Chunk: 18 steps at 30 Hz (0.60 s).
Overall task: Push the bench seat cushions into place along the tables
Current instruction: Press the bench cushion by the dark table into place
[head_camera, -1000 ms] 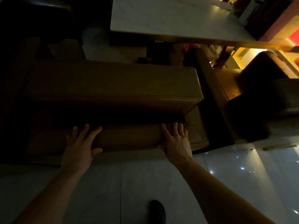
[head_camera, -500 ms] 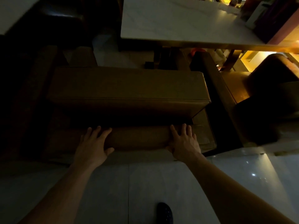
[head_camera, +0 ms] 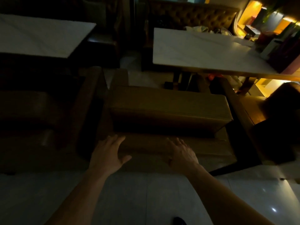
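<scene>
I see both hands flat on the low brown padded seat block. My left hand and right hand have spread fingers, holding nothing. The big brown leather seat cushion lies just past my fingers, long side running left to right, both hands equally near.

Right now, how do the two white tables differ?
The right table is lit with warm light and has clutter at its far right end; the left table lies in the dark and shows nothing on its visible top. The right table stands just beyond the cushion; the left table is off to the side. Both have pale, marble-like tops.
</scene>
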Motion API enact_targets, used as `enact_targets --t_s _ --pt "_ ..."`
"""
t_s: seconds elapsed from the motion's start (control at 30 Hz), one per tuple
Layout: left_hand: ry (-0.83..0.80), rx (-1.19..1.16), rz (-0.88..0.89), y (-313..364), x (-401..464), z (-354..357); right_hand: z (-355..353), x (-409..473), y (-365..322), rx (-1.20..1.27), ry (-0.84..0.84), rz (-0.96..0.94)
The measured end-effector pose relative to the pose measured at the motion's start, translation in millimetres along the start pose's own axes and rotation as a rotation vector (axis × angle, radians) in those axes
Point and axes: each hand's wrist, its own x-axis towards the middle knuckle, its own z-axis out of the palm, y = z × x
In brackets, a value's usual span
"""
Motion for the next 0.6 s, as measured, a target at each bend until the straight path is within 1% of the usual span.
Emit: enact_targets --t_s 0.1,0.2,0.3,0.37,0.47,0.53,0.6 --pt "0.026 0.000 -0.012 -37.2 -22.9 -26.2 -2.5 -7.6 -56.4 0.018 0.001 -0.053" --pt "0.024 -0.013 -0.066 -80.5 -43.0 -47.5 -6.8 -15.4 -116.6 0.039 -0.011 -0.119" --pt "0.055 -0.032 -0.101 -123.4 -56.2 -64.5 -6.3 -12.6 -170.9 0.052 -0.003 -0.175" --pt "0.086 -0.063 -0.135 -155.3 -57.2 -74.1 -1.9 -2.4 -204.2 0.054 0.026 -0.202" --pt "0.133 -0.042 -0.164 -207.2 -50.8 -85.9 8.1 21.6 -256.7 0.050 0.068 -0.228" --pt "0.155 -0.033 -0.176 -244.9 -43.3 -91.9 15.1 42.6 -293.4 0.057 0.046 -0.225" --pt "0.125 -0.022 -0.189 -284.2 -34.9 -100.0 19.5 63.8 -331.3 0.050 0.011 -0.233"
